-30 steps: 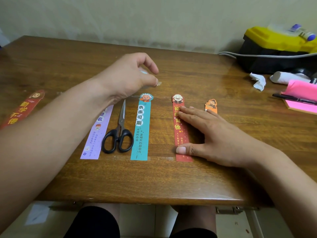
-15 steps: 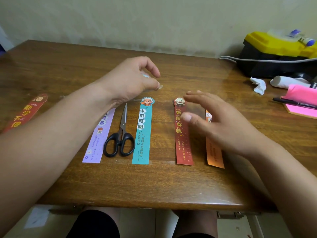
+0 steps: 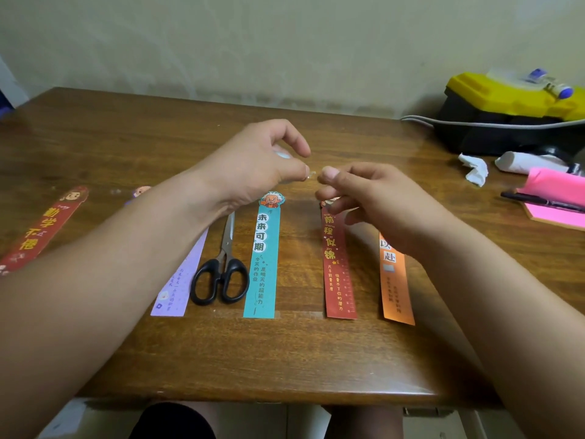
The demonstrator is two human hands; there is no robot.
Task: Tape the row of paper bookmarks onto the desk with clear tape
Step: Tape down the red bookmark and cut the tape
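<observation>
1. The left hand (image 3: pixel 259 166) was up over the desk (image 3: pixel 285 359), forearm crossing in from the lower left. Its fingers were curled, with thumb and forefinger pinching the tape (image 3: pixel 311 176), a small clear tab sticking out to the right.
2. The right hand (image 3: pixel 373 198) was level with it, forearm in from the lower right and fingers curled. The thumb tip sat right at the tab's free end, but I couldn't tell whether it was gripping or only touching.
3. The tape hung in the air between the two hands, its long axis running left to right.
4. Below it, the teal bookmark (image 3: pixel 264 258), red bookmark (image 3: pixel 337 264) and orange bookmark (image 3: pixel 395 280) lay flat, side by side but apart. Their long axes ran from the near edge to the far one, with the teal's cartoon head pointing at the wall. The orange one's top was hidden under the right hand.
5. The purple bookmark (image 3: pixel 180 280) was mostly under the left forearm, leaning a little to the right.
6. The far-left bookmark (image 3: pixel 44 226) was well apart from the rest and tilted, head up and to the right.
7. The scissors (image 3: pixel 221 267) lay between the purple and teal ones, handles near and blades pointing away.
8. At far right were a yellow toolbox (image 3: pixel 512 99), a tissue (image 3: pixel 474 167), and pink notes (image 3: pixel 557 213) with a pen (image 3: pixel 538 201) on them.
</observation>
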